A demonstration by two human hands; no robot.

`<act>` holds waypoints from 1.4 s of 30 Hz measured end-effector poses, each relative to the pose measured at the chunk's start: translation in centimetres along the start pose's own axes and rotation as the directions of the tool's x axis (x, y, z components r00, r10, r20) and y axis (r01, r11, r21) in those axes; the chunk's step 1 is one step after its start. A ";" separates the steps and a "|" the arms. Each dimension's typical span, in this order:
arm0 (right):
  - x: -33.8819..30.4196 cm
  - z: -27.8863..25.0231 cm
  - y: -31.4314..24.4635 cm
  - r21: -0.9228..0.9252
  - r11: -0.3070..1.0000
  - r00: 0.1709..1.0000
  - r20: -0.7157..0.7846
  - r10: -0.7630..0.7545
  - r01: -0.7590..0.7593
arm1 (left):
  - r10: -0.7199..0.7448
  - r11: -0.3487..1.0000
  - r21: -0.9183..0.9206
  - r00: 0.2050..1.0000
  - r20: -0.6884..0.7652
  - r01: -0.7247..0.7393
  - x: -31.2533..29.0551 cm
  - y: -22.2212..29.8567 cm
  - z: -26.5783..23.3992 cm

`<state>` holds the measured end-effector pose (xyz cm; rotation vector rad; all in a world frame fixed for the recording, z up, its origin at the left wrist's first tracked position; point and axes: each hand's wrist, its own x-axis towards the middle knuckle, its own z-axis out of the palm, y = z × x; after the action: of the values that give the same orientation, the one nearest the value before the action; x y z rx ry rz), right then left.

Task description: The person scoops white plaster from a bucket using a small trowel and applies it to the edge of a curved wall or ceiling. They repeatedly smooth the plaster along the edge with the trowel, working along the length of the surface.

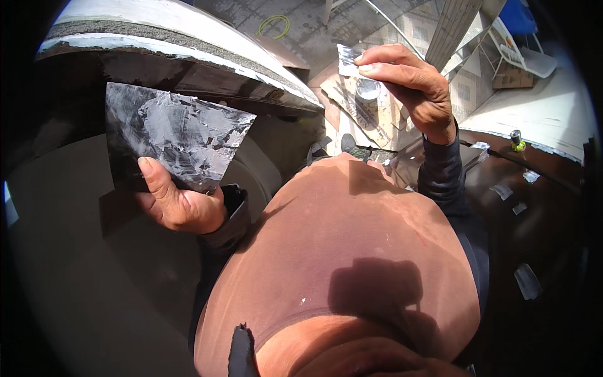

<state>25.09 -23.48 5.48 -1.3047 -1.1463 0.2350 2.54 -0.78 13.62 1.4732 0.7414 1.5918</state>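
My left hand (182, 204) grips a flat dark board (182, 132) by its lower edge, with the thumb lying on top. Light grey putty is smeared across much of the board's face. Raised on the right, my right hand (418, 85) pinches a small flat putty spreader (347, 60) between thumb and fingers. Whitish putty coats the part of the spreader that shows; the fingers hide the rest. The spreader and the board are well apart. Beneath my right hand stands an open round can (368, 89).
A curved panel (188, 47) with white, rough edges runs across the upper left. Cardboard (339, 100) lies under the can. Farther off are a yellow-green hose (274, 27), a grey upright plank (453, 31) and a white folding chair (534, 61). Patches (527, 281) mark the dark surface at right.
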 end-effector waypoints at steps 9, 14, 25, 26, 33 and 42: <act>-7.6 -0.8 3.0 0.594 0.794 0.795 -0.541 0.275 0.129 | 0.062 0.978 0.121 0.787 0.614 -0.172 -2.0 -11.8 -10.6; -5.2 1.2 4.1 0.730 0.682 0.791 -0.432 0.433 0.026 | -0.360 0.854 0.514 0.618 0.699 -0.084 -6.7 -22.7 -16.2; 8.7 5.6 6.7 0.829 0.441 0.901 0.159 0.405 -0.344 | -0.608 0.211 0.944 0.790 -0.076 0.253 -18.4 -34.6 -21.0; 9.8 5.8 6.5 0.757 0.563 0.927 0.153 0.342 -0.332 | -0.595 0.156 0.948 0.792 -0.135 0.278 -19.4 -35.1 -21.2; 18.2 7.1 3.4 0.311 0.924 0.963 0.077 -0.259 0.224 | -0.586 -0.029 0.934 0.751 -0.303 0.355 -24.4 -33.0 -22.2; 21.0 11.6 -2.4 0.132 0.924 0.934 -0.034 -0.357 0.358 | -0.574 -0.069 0.748 0.587 -0.571 0.660 -27.0 -28.4 -23.2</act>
<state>25.16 -2.13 16.71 -0.9546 -1.3142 0.0356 -15.95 -7.82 -27.34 1.3224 2.3357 0.2686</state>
